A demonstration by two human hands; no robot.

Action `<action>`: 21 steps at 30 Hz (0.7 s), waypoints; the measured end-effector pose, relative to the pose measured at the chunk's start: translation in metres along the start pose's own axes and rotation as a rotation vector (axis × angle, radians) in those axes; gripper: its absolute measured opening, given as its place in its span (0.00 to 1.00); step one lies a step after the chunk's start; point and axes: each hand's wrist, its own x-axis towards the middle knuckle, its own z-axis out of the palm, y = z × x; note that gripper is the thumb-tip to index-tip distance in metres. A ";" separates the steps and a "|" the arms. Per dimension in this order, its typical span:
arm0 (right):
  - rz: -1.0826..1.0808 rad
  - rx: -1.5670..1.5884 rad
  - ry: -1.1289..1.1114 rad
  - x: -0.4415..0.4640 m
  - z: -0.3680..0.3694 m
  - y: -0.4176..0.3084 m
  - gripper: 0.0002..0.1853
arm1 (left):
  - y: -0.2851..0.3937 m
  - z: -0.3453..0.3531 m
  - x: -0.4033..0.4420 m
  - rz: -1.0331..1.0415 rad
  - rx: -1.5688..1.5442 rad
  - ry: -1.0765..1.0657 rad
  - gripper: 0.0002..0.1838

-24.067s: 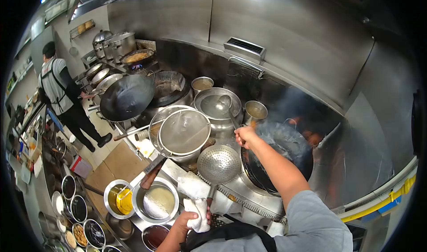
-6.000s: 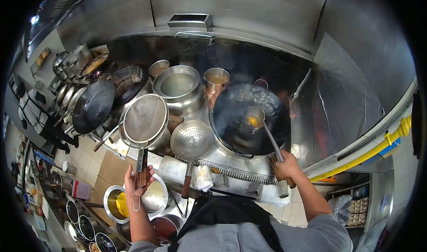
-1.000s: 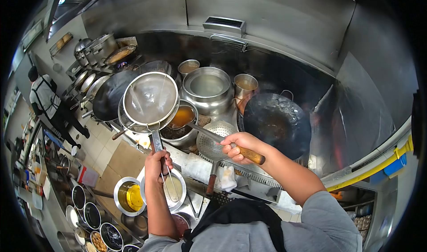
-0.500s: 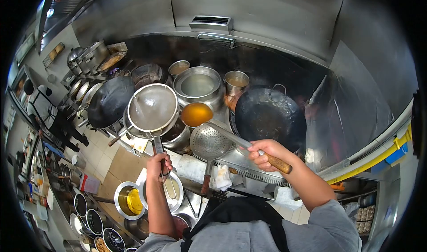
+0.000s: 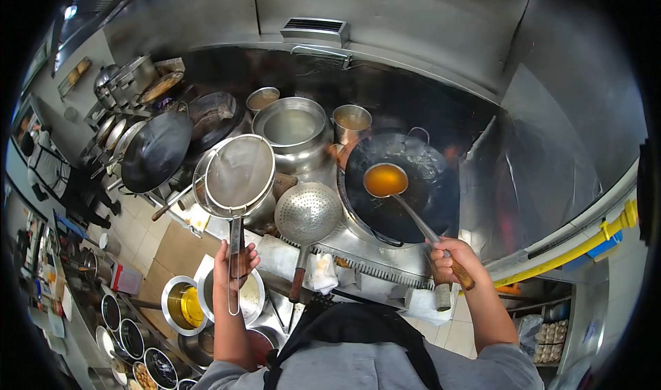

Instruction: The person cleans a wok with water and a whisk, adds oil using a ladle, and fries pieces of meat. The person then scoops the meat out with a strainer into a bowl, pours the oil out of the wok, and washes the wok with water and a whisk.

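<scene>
My ladle (image 5: 386,180) of amber liquid over the wok (image 5: 420,207)

My right hand (image 5: 455,261) wraps its handle; my left hand (image 5: 237,261) spreads open against the strainer (image 5: 240,172) handle.

The person wears a grey top (image 5: 344,366) whose short, loose sleeves (image 5: 508,366) end above the elbows, the cloth plain, softly creased and somewhat lighter where it lies over the chest. Over it sits a black apron (image 5: 351,328), its upper part a broad dark panel with a rounded, bunched outline, and from this panel black straps (image 5: 421,362) run down over the grey cloth on either side, narrower than the panel itself. Both hands are bare, with no gloves, and the forearms are uncovered from the wrists up to the sleeves.
</scene>
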 end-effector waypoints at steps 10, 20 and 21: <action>-0.555 -1.673 0.807 -0.005 0.014 0.001 0.30 | 0.016 0.008 0.002 -0.120 0.123 0.009 0.18; -0.288 -0.658 -0.104 0.023 0.135 -0.004 0.23 | 0.042 0.081 -0.010 0.258 0.484 0.151 0.12; -0.312 -0.765 -0.138 0.034 0.150 0.005 0.23 | 0.047 0.089 -0.012 0.275 0.434 0.139 0.11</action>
